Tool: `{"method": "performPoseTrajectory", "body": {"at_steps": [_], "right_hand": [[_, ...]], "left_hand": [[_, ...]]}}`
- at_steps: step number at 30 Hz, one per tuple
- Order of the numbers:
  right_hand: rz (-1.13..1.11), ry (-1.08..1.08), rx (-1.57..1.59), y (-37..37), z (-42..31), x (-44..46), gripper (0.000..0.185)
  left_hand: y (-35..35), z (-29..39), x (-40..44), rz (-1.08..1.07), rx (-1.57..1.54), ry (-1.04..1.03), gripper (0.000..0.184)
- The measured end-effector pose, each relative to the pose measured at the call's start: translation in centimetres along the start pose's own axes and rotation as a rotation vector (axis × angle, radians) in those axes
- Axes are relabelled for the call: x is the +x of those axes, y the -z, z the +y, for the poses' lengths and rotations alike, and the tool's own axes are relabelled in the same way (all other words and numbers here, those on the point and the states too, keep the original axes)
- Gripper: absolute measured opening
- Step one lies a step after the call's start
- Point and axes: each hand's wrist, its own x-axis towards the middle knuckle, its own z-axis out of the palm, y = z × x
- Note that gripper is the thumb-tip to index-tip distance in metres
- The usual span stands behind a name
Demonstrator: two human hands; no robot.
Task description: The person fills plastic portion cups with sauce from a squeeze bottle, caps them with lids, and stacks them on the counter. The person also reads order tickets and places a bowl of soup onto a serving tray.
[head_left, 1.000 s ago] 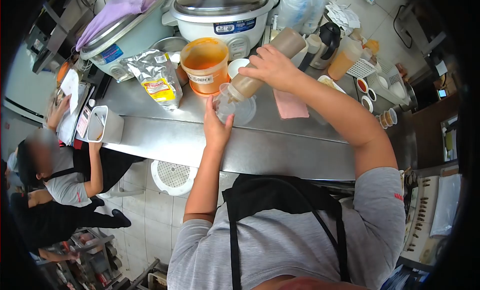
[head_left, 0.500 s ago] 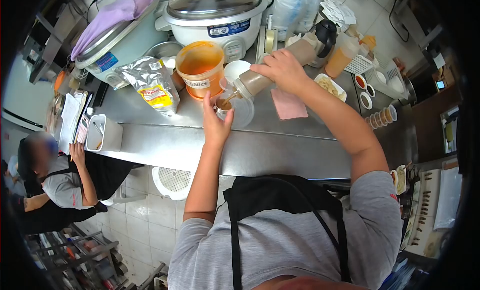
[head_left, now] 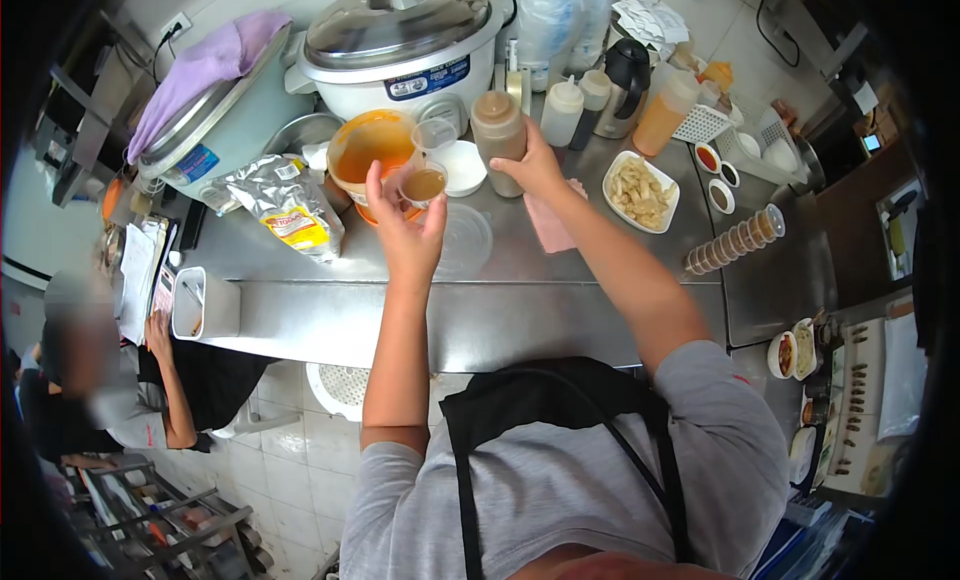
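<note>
My left hand (head_left: 408, 235) holds a small clear sauce cup (head_left: 423, 186) with brown sauce in it, fingers closed around its sides. A clear lid (head_left: 434, 134) stands up at the cup's far edge. My right hand (head_left: 535, 165) is wrapped around a squeeze bottle (head_left: 499, 130) of brown sauce, upright over the back of the counter. Behind my left hand is a tub of orange sauce (head_left: 350, 185). A white bowl (head_left: 463, 170) sits between the tub and the bottle. On the counter below lies a clear round lid (head_left: 464, 242), and a pink cloth (head_left: 550, 220) is under my right wrist.
A rice cooker (head_left: 400, 65) and a foil pouch (head_left: 290, 215) stand at the back left. More squeeze bottles (head_left: 562, 110), a dish of pale food pieces (head_left: 640, 193) and a leaning stack of small cups (head_left: 735, 242) are to the right. A co-worker's hand (head_left: 158, 332) rests near papers at left.
The bottle was tilted, pouring sauce into the cup; now it is upright and the pouring has stopped. My left hand has raised the cup slightly, up and to the left.
</note>
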Motion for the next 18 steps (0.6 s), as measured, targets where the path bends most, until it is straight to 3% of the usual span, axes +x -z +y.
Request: {"method": "performPoseTrajectory", "body": {"at_steps": [5, 8, 11, 14, 15, 18], "right_hand": [[0.178, -0.093, -0.105, 0.9, 3.6, -0.4, 0.077], [0.398, 0.027, -0.507, 1.8, 0.6, -3.9, 0.06], [-0.138, -0.571, 0.345, 1.8, -2.1, -5.6, 0.053], [-0.629, -0.855, 0.537, 4.0, -5.9, -5.5, 0.066], [-0.687, -0.849, 0.293, 4.5, -7.3, -5.5, 0.072], [-0.661, -0.692, -0.021, 5.4, -6.2, -6.7, 0.072]], "left_hand": [[-1.0, -0.4, -2.3, -0.052, -0.249, 0.035, 0.078], [-2.1, 0.3, -3.3, -0.141, -0.346, 0.018, 0.08], [-3.5, 0.8, -4.7, -0.274, -0.336, 0.018, 0.081], [-4.8, 1.0, -5.2, -0.355, -0.185, -0.048, 0.081], [-5.1, 1.0, -5.5, -0.347, -0.164, -0.005, 0.08], [-5.8, 1.2, -6.0, -0.386, -0.149, 0.014, 0.081]]}}
